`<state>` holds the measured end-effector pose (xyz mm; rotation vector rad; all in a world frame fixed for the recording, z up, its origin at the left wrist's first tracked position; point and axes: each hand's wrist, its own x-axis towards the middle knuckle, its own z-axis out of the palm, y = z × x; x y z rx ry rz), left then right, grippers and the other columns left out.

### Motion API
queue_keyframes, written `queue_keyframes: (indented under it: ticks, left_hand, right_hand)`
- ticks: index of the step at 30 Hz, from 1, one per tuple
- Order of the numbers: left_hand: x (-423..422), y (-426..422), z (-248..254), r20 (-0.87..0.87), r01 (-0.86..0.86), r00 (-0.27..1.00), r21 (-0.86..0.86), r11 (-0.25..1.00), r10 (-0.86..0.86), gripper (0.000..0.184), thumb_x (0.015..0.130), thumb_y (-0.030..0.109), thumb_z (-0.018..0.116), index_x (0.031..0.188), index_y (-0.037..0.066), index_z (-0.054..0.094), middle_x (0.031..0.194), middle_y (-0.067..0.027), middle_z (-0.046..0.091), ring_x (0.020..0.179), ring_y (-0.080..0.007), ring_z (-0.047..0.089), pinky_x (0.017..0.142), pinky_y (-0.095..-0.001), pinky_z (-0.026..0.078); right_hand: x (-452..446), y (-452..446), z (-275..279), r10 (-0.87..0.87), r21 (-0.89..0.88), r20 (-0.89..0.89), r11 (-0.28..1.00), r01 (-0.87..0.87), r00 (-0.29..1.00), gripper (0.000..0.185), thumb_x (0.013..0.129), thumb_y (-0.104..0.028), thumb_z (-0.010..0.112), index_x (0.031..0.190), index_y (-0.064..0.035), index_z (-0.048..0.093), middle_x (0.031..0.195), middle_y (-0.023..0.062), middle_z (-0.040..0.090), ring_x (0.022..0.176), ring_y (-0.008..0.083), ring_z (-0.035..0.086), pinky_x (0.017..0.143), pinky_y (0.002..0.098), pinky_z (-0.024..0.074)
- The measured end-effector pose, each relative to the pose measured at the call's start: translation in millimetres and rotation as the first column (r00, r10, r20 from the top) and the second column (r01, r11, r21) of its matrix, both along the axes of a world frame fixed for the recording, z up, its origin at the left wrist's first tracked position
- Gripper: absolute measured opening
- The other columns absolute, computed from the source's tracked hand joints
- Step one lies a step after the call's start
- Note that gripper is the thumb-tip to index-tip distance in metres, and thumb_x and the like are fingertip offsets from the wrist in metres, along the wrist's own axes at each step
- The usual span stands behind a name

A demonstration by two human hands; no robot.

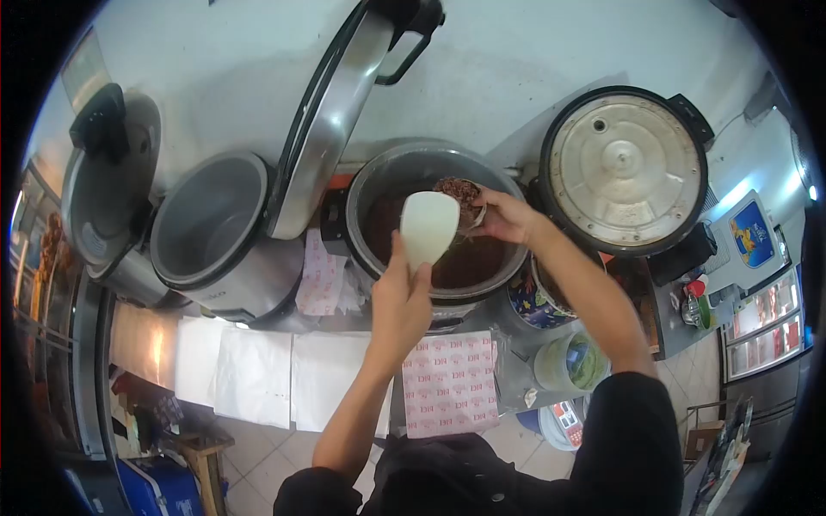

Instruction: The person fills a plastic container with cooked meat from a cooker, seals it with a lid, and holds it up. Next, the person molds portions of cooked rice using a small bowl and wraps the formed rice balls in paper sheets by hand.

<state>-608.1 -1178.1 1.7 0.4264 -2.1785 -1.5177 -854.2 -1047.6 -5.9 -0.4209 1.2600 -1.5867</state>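
Observation:
My left hand (403,297) is closed around the handle of a white rice paddle (428,225), its broad blade pointing up and away from me. In my right hand (506,219) is a small bowl filled with dark reddish-brown rice (456,189); the fingers and the paddle hide most of the bowl. Both hands are over an open rice cooker (354,185). Dark rice (465,267) covers the bottom of its pot. How close the paddle is to the bowl, I cannot tell exactly.
An open, bare-walled cooker (211,219) stands left, below a raised steel lid (323,129). A round lid (624,159) is upright at right. Printed paper sheets (449,383) and white sheets (254,374) lie in front. A plastic tub (568,361) sits at right.

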Motion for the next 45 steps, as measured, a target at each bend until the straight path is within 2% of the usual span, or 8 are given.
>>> queue_keyframes:
  ticks: [2, 12, 15, 24, 30, 33, 36, 45]
  left_hand:
    - [-22.8, 11.8, 8.5, 0.008, -0.008, 1.0, -0.049, 0.999, 0.008, 0.057, 0.094, 0.01, 0.053, 0.143, -0.01, 0.031, 0.102, -0.0328, 0.064, 0.093, -0.0423, 0.067, 0.078, -0.0421, 0.05]
    - [-75.4, 41.7, 21.6, -0.007, -0.037, 0.999, -0.018, 0.999, 0.037, 0.039, 0.102, 0.02, 0.041, 0.133, 0.001, 0.053, 0.111, -0.0287, 0.064, 0.105, -0.0404, 0.063, 0.09, -0.0418, 0.047]
    - [-96.9, 39.2, -12.8, -0.099, -0.072, 0.994, -0.158, 0.985, 0.057, 0.039, 0.102, 0.023, 0.041, 0.133, 0.003, 0.055, 0.102, -0.0252, 0.068, 0.086, -0.0353, 0.069, 0.077, -0.0398, 0.051]
    - [-111.2, 3.2, -9.5, 0.128, 0.191, 0.969, 0.149, 0.97, -0.21, 0.035, 0.103, 0.022, 0.041, 0.125, 0.003, 0.061, 0.081, -0.0096, 0.067, 0.046, -0.0151, 0.052, 0.044, -0.0332, 0.042]
    - [-126.8, -14.6, -43.5, 0.013, 0.161, 0.987, 0.058, 0.985, -0.162, 0.033, 0.102, 0.02, 0.042, 0.115, 0.0, 0.065, 0.086, -0.0127, 0.069, 0.071, -0.0188, 0.064, 0.067, -0.0334, 0.049]
    - [-108.1, -3.3, -27.3, 0.073, 0.115, 0.991, -0.019, 0.993, -0.114, 0.031, 0.1, 0.021, 0.043, 0.1, -0.001, 0.065, 0.095, -0.0294, 0.064, 0.093, -0.0472, 0.061, 0.081, -0.0474, 0.046]
    - [-108.7, -9.1, -14.6, 0.097, 0.078, 0.991, 0.123, 0.989, -0.09, 0.031, 0.099, 0.021, 0.043, 0.101, -0.001, 0.064, 0.098, -0.0296, 0.064, 0.098, -0.0468, 0.06, 0.083, -0.0484, 0.046]
    - [-90.6, -3.9, 3.9, 0.055, 0.117, 0.993, -0.185, 0.976, -0.109, 0.029, 0.099, 0.02, 0.044, 0.108, -0.001, 0.063, 0.099, -0.0267, 0.065, 0.101, -0.0425, 0.062, 0.085, -0.044, 0.046]
  right_hand:
    - [7.0, -3.0, -0.1, -0.124, -0.082, 0.08, 0.988, 0.13, 0.989, 0.04, 0.092, -0.026, 0.054, 0.131, -0.0152, 0.051, 0.128, 0.0031, 0.058, 0.118, 0.0222, 0.053, 0.097, 0.0449, 0.0424]
    - [42.5, -7.3, 7.2, -0.273, -0.356, 0.165, 0.879, 0.316, 0.948, 0.054, 0.101, -0.051, 0.039, 0.138, -0.0126, 0.043, 0.133, 0.0093, 0.052, 0.124, 0.0242, 0.048, 0.1, 0.0474, 0.0425]
    - [56.2, -7.2, 12.4, -0.469, -0.218, 0.008, 0.861, 0.459, 0.883, 0.054, 0.101, -0.048, 0.041, 0.141, -0.011, 0.037, 0.133, 0.0105, 0.05, 0.122, 0.0249, 0.049, 0.094, 0.0465, 0.0466]
    - [44.8, -17.6, -15.0, -0.509, -0.061, -0.221, 0.858, 0.509, 0.832, 0.049, 0.102, -0.045, 0.042, 0.137, -0.0114, 0.038, 0.121, 0.0082, 0.054, 0.107, 0.0204, 0.057, 0.081, 0.0421, 0.0533]
    - [46.8, -30.4, -18.0, -0.52, -0.068, -0.288, 0.849, 0.524, 0.804, 0.057, 0.1, -0.041, 0.05, 0.142, -0.0061, 0.034, 0.129, 0.0133, 0.05, 0.117, 0.0236, 0.051, 0.091, 0.0382, 0.0478]
    - [48.3, -28.4, -3.9, -0.512, -0.043, -0.221, 0.856, 0.516, 0.83, 0.058, 0.099, -0.042, 0.052, 0.142, -0.0064, 0.035, 0.128, 0.0124, 0.051, 0.116, 0.0231, 0.051, 0.091, 0.0377, 0.0467]
    - [44.3, -39.4, -28.6, -0.542, -0.119, -0.374, 0.833, 0.541, 0.752, 0.054, 0.098, -0.046, 0.051, 0.135, -0.0076, 0.043, 0.113, 0.0076, 0.057, 0.097, 0.0199, 0.059, 0.075, 0.0381, 0.0536]
    - [14.8, -29.3, -2.8, -0.46, -0.17, -0.017, 0.876, 0.45, 0.888, 0.037, 0.098, -0.043, 0.052, 0.117, -0.0118, 0.054, 0.099, 0.0052, 0.062, 0.089, 0.0193, 0.061, 0.072, 0.0387, 0.0493]
